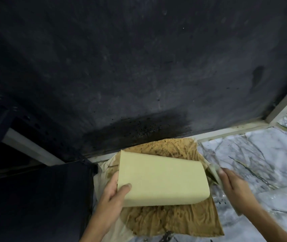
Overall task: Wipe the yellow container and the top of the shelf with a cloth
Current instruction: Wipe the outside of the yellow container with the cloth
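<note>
My left hand (112, 198) has the yellow container (162, 179) by its left edge, thumb lying across the pale face and the other fingers tucked behind it. The container is tilted, its smooth side turned up toward me. Under it, right below my grip, lies a brown, stained sheet (174, 219), mottled and streaked, and a paler layer peeks out at its left edge beside my wrist.

My right hand (233, 186) is off to the right of the container, blurred, fingers closed around a crumpled greyish cloth (215, 173) that touches the container's right end. How tightly I have it I can't tell through the blur.

Beyond both hands, up and away from me, spreads the shelf (139, 67) top, dark and dusty, with a darker smeared patch and black specks nearest my grip. To the right of my right hand runs marbled white floor (261, 154), with a pale frame (226, 131) edging it against the dark surface.
</note>
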A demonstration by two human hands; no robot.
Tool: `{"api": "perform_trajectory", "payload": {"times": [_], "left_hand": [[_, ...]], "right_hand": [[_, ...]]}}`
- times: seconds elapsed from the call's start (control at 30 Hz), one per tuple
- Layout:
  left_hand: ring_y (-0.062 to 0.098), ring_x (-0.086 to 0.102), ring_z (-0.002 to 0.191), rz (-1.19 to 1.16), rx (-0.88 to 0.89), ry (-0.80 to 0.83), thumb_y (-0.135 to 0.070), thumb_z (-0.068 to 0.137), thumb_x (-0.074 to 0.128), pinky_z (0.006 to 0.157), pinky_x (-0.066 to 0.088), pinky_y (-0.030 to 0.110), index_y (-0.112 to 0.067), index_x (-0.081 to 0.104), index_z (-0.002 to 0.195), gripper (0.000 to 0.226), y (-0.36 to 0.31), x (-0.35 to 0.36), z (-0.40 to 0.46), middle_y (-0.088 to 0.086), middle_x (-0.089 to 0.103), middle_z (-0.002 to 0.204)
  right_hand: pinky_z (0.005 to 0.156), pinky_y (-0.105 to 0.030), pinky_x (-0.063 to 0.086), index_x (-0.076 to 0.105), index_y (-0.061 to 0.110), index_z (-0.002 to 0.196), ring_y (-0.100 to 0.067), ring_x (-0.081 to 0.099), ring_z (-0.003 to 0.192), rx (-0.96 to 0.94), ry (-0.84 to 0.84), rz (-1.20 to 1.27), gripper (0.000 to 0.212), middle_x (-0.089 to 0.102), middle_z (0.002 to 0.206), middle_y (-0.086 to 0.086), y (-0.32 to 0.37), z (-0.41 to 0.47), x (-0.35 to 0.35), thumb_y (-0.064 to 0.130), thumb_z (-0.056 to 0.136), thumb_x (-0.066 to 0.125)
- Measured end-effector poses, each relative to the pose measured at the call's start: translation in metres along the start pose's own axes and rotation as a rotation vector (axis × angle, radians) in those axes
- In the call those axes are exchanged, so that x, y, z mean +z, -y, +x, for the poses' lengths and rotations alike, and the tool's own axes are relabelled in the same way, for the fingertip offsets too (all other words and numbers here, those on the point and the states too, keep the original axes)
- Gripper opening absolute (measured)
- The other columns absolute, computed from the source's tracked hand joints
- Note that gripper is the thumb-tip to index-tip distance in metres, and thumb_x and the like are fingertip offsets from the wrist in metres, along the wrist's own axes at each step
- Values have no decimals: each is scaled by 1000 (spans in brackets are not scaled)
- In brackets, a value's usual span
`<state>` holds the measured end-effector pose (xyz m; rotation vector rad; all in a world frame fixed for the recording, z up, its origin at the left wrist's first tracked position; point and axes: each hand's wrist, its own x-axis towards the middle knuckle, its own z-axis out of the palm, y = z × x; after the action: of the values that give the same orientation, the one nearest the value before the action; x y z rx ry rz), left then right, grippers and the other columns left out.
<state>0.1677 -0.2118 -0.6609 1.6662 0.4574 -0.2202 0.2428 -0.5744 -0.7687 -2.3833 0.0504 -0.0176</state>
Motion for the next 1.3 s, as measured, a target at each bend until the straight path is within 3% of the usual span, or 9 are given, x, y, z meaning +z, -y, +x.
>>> {"api": "perform_trajectory", "payload": {"times": [0.2,0.33,0.47,0.67,0.77,0.87,1.1,1.2,1.3], "left_hand": [[15,69,117,370,358,257,-16,101,51,98,59,37,-37,59,136,42,-30,-5,4,-4,73,126],[4,56,50,841,521,344,-27,100,48,47,44,19,-47,46,136,42,-60,-1,13,-13,66,76],[14,50,60,1133,733,403,-28,98,45,64,52,35,-39,46,139,42,-81,13,10,-16,38,56],[22,59,70,1257,800,363,-23,98,48,73,44,28,-38,46,138,43,-72,10,11,-4,64,71],[11,50,57,1374,937,331,-19,85,66,66,36,18,-37,54,127,47,-57,6,9,-14,71,69],[9,42,66,1385,880,352,-19,93,55,78,34,20,-40,50,134,47,-40,-6,13,-13,79,87],[11,47,64,1292,762,412,-17,96,48,87,36,21,-41,50,135,46,-20,0,8,-6,76,85],[6,64,97,1259,726,384,-28,92,51,103,33,22,-44,49,138,49,-22,4,2,-14,76,114],[-7,38,141,1136,603,270,-58,90,51,120,17,22,-52,36,149,62,-25,-2,-13,-30,49,152]], "right_hand": [[75,-32,43,65,12,123,-30,65,98,-74,-107,-21,32,67,109,-6,22,-20,-19,32,106,46],[82,-29,42,63,14,128,-28,63,109,-120,-105,15,33,66,122,-6,59,-15,-33,32,106,46],[86,-27,41,62,17,129,-12,58,107,-144,-141,80,33,64,121,6,86,-11,-41,31,104,45],[88,-38,48,65,14,124,-18,62,106,-151,-173,173,32,67,117,0,99,-17,-50,29,104,44],[89,-22,42,65,16,124,-7,57,106,-179,-162,180,31,65,117,6,105,-22,-50,28,103,46],[87,0,32,65,17,124,3,51,103,-191,-169,192,28,62,115,9,109,-24,-50,25,103,48],[90,-2,33,64,23,125,-5,58,110,-212,-146,185,36,63,118,11,119,-33,-45,41,104,42],[99,-16,39,64,26,127,-4,56,120,-234,-114,189,36,63,128,12,131,-37,-50,42,105,40],[100,-26,44,64,27,128,-6,57,121,-250,-106,200,30,63,128,13,145,-40,-60,33,104,47]]}}
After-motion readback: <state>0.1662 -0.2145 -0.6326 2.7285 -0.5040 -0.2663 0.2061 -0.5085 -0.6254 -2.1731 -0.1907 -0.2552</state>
